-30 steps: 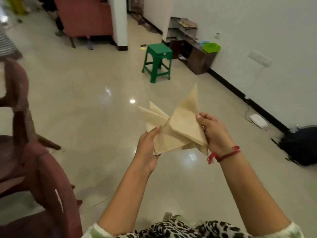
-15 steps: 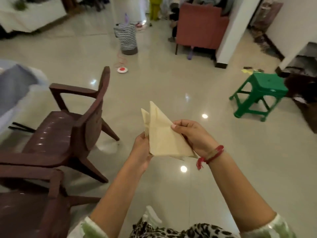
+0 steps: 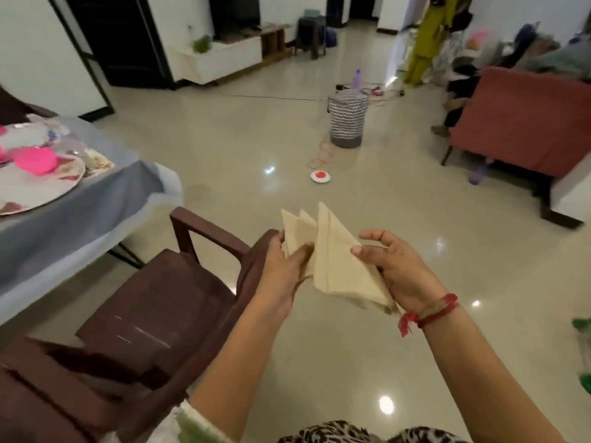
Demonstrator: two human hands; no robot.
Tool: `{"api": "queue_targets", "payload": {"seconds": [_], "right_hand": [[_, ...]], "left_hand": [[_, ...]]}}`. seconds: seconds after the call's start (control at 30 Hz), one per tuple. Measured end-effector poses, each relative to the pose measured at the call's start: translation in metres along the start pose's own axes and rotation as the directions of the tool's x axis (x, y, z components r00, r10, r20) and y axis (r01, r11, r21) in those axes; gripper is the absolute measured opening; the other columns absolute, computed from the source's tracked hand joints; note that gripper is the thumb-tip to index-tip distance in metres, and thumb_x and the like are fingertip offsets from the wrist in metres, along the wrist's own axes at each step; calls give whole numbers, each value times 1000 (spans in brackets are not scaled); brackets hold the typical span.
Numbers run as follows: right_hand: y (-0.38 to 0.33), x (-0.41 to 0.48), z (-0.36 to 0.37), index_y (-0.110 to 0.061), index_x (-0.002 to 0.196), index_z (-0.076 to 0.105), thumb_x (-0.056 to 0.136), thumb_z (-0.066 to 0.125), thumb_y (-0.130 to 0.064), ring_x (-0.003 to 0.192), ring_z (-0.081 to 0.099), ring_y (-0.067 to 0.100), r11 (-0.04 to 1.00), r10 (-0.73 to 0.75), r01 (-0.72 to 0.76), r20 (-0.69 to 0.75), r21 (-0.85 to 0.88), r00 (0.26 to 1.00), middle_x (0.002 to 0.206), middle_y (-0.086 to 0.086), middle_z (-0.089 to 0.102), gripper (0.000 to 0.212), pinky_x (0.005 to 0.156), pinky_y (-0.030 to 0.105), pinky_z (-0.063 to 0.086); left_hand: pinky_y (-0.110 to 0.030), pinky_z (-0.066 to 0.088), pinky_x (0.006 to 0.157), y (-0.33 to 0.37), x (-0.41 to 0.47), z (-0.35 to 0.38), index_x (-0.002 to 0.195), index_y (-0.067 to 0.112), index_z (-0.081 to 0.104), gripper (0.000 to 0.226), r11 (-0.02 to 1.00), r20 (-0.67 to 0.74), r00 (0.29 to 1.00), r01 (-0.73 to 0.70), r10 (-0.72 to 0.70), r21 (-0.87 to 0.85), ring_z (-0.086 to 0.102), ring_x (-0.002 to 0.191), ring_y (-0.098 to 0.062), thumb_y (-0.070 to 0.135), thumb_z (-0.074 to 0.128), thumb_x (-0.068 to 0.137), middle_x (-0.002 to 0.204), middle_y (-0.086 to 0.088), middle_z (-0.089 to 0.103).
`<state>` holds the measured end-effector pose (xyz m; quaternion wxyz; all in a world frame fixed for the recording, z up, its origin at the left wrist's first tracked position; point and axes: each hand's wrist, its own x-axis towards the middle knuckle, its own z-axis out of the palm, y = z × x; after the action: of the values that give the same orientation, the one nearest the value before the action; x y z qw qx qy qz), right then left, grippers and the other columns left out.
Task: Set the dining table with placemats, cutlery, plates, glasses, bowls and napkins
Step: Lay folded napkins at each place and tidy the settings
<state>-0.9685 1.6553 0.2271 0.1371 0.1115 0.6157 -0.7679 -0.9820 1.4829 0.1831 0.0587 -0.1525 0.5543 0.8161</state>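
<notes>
Several beige napkins [image 3: 335, 263], folded into triangles, are fanned out in front of me above the floor. My left hand [image 3: 284, 266] pinches the left ones between thumb and fingers. My right hand [image 3: 393, 270], with a red thread on the wrist, holds the large right triangle from below, its fingers loosely spread. The dining table [image 3: 96, 203] with a grey cloth stands at the left. On it lie a patterned round plate [image 3: 44, 190] and a pink bowl [image 3: 36, 159].
A dark brown plastic chair [image 3: 166, 298] stands between me and the table, with a second one at the bottom left. A striped basket [image 3: 347, 119], a small red-and-white disc [image 3: 319, 176] and a red cord lie on the shiny floor. A reddish sofa [image 3: 524, 123] is at the right.
My view has swung left, from the green stool and wall to the chairs and the table. The napkins stay in both hands; the fan has spread slightly.
</notes>
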Motion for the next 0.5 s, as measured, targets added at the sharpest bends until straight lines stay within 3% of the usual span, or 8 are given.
{"api": "queue_targets", "payload": {"seconds": [0.17, 0.33, 0.5], "right_hand": [[-46, 139, -2, -12, 89, 62, 88, 57, -2, 59, 62, 11, 1000, 5, -3, 157, -12, 988, 74, 3, 65, 11, 51, 19, 51], [-96, 270, 3, -9, 94, 67, 92, 53, -8, 67, 62, 13, 995, 97, -85, 316, -52, 944, 80, 3, 69, 14, 50, 21, 51], [-129, 390, 39, -9, 96, 67, 92, 53, -6, 75, 59, 18, 977, 201, -141, 492, -157, 847, 91, 8, 65, 15, 55, 23, 54]], "left_hand": [[-22, 54, 59, 30, 108, 6, 134, 29, 34, 59, 991, -200, 978, -77, 54, -111, 67, 89, -16, 4, 64, 89, 111, -5, 64], [-24, 57, 65, 60, 200, 19, 140, 26, 31, 64, 972, -424, 901, -172, 89, -162, 68, 88, -16, 2, 62, 90, 110, -8, 65], [-25, 56, 62, 89, 276, 18, 139, 23, 34, 60, 960, -579, 804, -251, 136, -122, 70, 84, -13, 4, 62, 90, 109, -5, 65]]}}
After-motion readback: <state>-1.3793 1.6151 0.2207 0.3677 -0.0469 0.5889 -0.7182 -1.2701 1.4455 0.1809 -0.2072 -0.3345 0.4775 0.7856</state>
